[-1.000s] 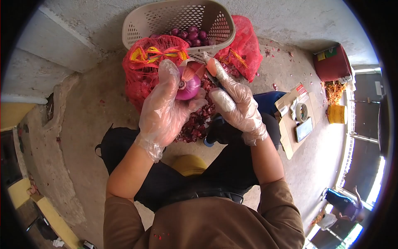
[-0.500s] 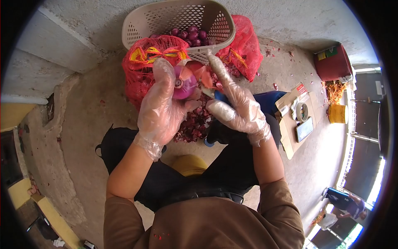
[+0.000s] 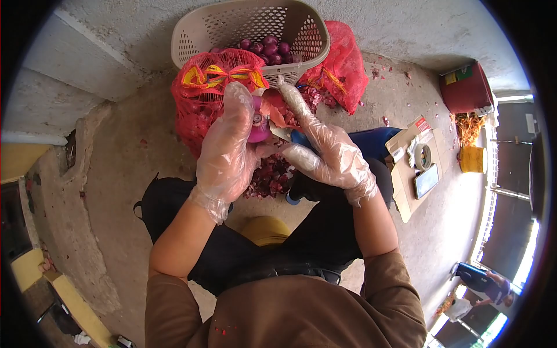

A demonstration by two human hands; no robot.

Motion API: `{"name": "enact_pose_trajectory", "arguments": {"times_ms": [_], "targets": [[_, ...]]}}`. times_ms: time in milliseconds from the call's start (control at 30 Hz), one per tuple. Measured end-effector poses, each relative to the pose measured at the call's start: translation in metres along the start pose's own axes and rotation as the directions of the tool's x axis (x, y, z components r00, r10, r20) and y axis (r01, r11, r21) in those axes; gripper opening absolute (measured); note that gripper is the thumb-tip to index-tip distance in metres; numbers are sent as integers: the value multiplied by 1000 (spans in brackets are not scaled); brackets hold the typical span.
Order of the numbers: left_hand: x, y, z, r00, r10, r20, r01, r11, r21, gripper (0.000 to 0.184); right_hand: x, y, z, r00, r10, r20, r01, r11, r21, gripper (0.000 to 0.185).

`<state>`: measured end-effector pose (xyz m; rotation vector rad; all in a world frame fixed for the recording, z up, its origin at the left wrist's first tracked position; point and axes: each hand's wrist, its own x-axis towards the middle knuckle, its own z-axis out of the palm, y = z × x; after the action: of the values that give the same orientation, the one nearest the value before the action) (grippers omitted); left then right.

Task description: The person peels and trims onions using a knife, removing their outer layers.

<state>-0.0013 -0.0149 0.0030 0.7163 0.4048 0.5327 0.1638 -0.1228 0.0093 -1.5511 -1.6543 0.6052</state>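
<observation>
My left hand, in a clear plastic glove, is closed around a purple-red onion whose root end faces me. A loose flap of papery skin hangs off its right side. My right hand, gloved the same way, grips a small knife; its blue handle partly shows between thumb and fingers, and the pale blade points at the onion. The right forefinger stretches toward the loose skin. Beneath my hands, a heap of onion skins lies on the floor.
A beige basket with several onions stands against the wall. Red mesh bags sit left and right of it. Right of my knee, cardboard bears a tape roll and phone. A person is far right.
My right hand has shifted left, bringing the knife and forefinger closer to the onion. The onion has turned slightly within my left hand, which now covers more of it.
</observation>
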Motion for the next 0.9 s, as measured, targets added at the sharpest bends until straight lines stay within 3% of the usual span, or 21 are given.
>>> {"name": "enact_pose_trajectory", "arguments": {"times_ms": [33,133,467,667,767,867,900], "targets": [[0,0,-1,1000,-9,5,9,1000,-12,65,0,-1,-1,1000,13,7,-13,1000,3,83],[-1,3,7,1000,14,-8,-13,999,31,51,0,-5,-3,997,56,44,-57,998,10,83],[-1,1,5,1000,7,-29,-6,1000,27,55,0,-1,-2,999,-23,45,22,1000,11,79],[-3,-1,5,999,-12,-41,16,996,85,52,2,-11,-7,992,65,110,-70,997,43,75],[-3,0,9,999,0,-32,3,996,92,51,2,-9,-7,997,31,66,-38,994,100,75],[-1,-2,-1,1000,-6,15,4,993,118,51,0,-2,-4,998,-69,0,69,997,32,75],[-1,-2,-1,1000,-6,-7,7,995,103,51,0,-3,-5,999,-28,33,26,998,56,75]]}}
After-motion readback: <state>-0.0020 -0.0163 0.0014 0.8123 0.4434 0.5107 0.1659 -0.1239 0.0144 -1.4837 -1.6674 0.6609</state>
